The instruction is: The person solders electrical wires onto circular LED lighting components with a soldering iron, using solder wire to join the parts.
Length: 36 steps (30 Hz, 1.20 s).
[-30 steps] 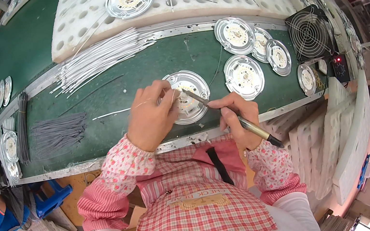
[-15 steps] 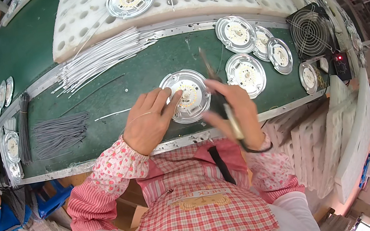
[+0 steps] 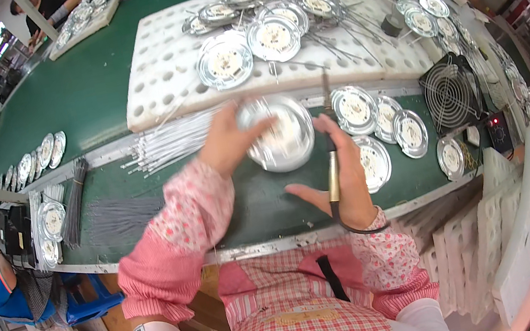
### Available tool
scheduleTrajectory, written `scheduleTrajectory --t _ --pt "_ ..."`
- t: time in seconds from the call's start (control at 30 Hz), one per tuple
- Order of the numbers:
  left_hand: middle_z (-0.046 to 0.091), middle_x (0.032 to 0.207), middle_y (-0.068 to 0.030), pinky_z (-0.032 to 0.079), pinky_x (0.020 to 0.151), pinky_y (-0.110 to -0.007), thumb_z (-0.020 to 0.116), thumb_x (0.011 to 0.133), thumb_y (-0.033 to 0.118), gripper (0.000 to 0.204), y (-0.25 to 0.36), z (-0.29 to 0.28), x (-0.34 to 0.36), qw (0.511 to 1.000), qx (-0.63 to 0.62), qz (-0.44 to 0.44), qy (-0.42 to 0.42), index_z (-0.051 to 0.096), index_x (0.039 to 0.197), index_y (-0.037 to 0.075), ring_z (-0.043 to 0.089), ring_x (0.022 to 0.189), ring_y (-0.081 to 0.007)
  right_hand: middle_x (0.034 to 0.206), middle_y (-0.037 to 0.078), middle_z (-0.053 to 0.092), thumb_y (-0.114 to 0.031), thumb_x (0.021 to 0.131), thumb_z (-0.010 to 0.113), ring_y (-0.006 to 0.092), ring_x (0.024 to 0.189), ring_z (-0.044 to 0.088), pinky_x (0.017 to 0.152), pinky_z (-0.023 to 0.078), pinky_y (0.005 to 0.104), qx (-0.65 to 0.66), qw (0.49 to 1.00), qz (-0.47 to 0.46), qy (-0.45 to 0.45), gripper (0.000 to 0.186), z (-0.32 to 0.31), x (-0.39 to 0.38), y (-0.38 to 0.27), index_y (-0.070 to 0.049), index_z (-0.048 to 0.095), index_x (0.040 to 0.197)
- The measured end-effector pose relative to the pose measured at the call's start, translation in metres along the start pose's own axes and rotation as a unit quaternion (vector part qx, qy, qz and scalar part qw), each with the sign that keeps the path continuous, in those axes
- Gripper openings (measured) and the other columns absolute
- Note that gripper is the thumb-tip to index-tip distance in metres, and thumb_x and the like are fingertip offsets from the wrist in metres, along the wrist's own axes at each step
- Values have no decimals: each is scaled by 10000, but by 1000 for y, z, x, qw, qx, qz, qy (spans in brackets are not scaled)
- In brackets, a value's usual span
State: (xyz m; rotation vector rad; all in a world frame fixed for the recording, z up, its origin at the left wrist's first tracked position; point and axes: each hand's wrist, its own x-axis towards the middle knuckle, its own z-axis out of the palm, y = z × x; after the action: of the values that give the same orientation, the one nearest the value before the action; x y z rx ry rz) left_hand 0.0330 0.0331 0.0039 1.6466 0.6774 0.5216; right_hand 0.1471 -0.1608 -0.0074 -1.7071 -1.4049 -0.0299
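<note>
My left hand (image 3: 227,142) grips the left edge of a round LED lamp disc (image 3: 291,143), its thumb over the face. The disc is lifted above the green bench and smeared by motion. In my right hand (image 3: 351,179) lies a soldering iron (image 3: 333,178), its tip pointing away from me and its cord running back past the wrist. The right thumb and a finger stand apart, near the disc's right side. Just beyond that hand, several finished-looking discs (image 3: 355,110) lie on the bench, one partly covered by the hand.
A white foam board (image 3: 155,72) at the back carries several discs and loose wires. White wires (image 3: 170,143) and grey wires (image 3: 123,217) lie at left. On the right stand a black fan (image 3: 447,95) and a control box (image 3: 499,133) with a red light. Another person (image 3: 11,285) sits far left.
The disc has come up off the bench and moved away from me in my left hand. My right hand has drawn slightly lower relative to the disc, still with the soldering iron. The view has tilted up.
</note>
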Motion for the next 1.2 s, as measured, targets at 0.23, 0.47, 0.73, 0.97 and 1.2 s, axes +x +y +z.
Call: scheduleTrajectory --t 0.23,0.47,0.73,0.97,1.2 --pt "407 1473 -284 426 1076 -437 786 679 670 1137 5 -77 119 875 461 90 121 358 1492 1 477 1325 -391 1337 208 531 -259 615 934 391 1184 515 1027 393 453 -80 992 89 46 1032 -32 -14 25 19 381 1441" --pt "351 1544 -244 470 1037 -411 820 760 481 879 -29 -92 167 843 504 189 -2 453 1478 133 456 1358 -379 1327 280 496 -414 669 879 442 1234 466 1097 293 539 -217 965 140 -54 1106 -60 -48 42 42 288 1485" --pt "369 1539 -226 342 1146 -427 762 798 547 874 3 -125 176 814 560 135 -77 440 1485 113 404 1403 -364 1280 261 484 -331 630 911 431 1116 507 970 403 490 -137 983 117 -26 1085 -47 -57 44 16 329 1478" --pt "711 1066 -102 457 907 -395 475 1043 220 307 48 -105 5 796 571 203 -5 707 948 43 655 961 -295 1278 255 497 -315 622 916 445 1141 501 1002 390 499 -30 996 46 -73 1085 -20 -44 15 13 336 1478" --pt "671 937 -90 443 850 -385 642 909 128 114 -23 -89 -89 806 559 186 59 659 983 43 635 920 -276 1336 250 493 -275 615 913 411 1243 477 1061 377 500 -38 982 -9 -184 1097 0 -21 -8 -16 315 1498"
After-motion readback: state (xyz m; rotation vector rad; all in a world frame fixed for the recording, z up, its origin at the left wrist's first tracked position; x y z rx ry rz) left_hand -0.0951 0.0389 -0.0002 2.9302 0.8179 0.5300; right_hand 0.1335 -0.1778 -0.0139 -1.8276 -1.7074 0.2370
